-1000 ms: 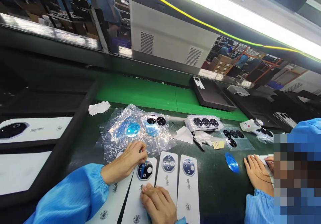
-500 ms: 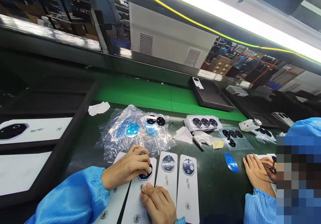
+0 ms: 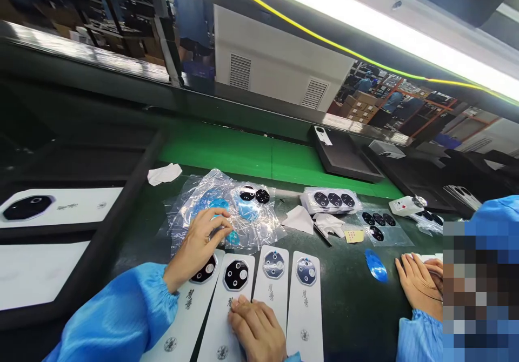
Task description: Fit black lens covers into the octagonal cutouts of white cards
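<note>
Four white phone back panels lie side by side. My left hand [image 3: 205, 238] is raised over the top of the leftmost panel [image 3: 178, 319], thumb and fingers pinched on a small piece of blue film [image 3: 232, 238]. The second panel [image 3: 217, 308] has a bare, glossy black camera plate [image 3: 235, 275]. My right hand [image 3: 259, 327] lies on this panel's right side, fingers stretched out and resting flat. The third panel [image 3: 271, 289] and the fourth panel [image 3: 305, 316] have bluish camera plates. Behind my left hand, clear plastic wrap [image 3: 186, 210] holds blue film discs and two black discs [image 3: 262, 196].
A foam tray [image 3: 141, 173] with white panels is at left. Wrapped black discs [image 3: 334, 200], a white cloth [image 3: 298, 220], a yellow note [image 3: 354, 236] and a blue film [image 3: 376, 265] lie to the right. A co-worker's hand [image 3: 419, 286] works at far right.
My left hand has lifted off the second panel's camera plate and moved up and left, with blue film in its fingers. That plate now looks black. My right hand has stayed put.
</note>
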A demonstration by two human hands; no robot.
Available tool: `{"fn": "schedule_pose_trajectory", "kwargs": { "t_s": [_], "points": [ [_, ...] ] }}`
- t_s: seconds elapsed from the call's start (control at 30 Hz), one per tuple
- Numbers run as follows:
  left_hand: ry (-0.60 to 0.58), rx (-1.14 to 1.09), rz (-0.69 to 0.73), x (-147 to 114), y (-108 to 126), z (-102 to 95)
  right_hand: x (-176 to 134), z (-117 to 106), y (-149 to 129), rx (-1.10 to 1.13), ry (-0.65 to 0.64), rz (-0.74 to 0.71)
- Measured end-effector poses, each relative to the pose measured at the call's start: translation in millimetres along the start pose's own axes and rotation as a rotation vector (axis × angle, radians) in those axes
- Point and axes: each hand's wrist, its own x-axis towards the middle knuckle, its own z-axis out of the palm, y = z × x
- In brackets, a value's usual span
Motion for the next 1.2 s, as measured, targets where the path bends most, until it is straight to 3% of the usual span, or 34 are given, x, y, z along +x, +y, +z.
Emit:
{"fn": "schedule_pose_trajectory", "kwargs": {
  "t_s": [0.07,0.17,0.23,0.33,0.47,0.53,0.63,0.73,0.83,1.0,1.2],
  "points": [
    [-0.047,0.003,0.029,-4,14,-5.9,4,-6,2,0.126,-0.049,0.085],
    [-0.241,-0.075,0.114,-22,45,-5.4,9,-20,4,0.493,-0.230,0.510],
    [-0.305,-0.144,0.138,-37,64,5.2,10,-28,5,0.722,-0.274,0.761],
    [-0.236,-0.203,0.124,-50,80,28.0,6,-36,6,0.870,-0.234,0.897],
    [-0.240,-0.168,0.135,-45,78,46.7,1,-54,18,0.910,-0.283,1.153],
    [-0.220,-0.002,0.155,-38,74,51.0,1,-64,25,0.734,-0.285,1.070],
    [-0.142,0.246,0.234,-33,73,57.0,-3,-70,32,0.313,-0.240,0.661],
    [-0.055,0.335,0.334,-31,79,61.8,-11,-59,35,0.053,-0.156,0.304],
    [0.002,0.408,0.385,-30,86,63.6,-19,-42,39,-0.048,-0.020,0.089],
    [0.044,0.522,0.438,-30,88,66.1,-17,-26,43,-0.113,0.167,0.047],
    [0.040,0.558,0.494,-25,88,73.3,-8,-23,48,-0.090,0.198,0.014]
  ]
}}
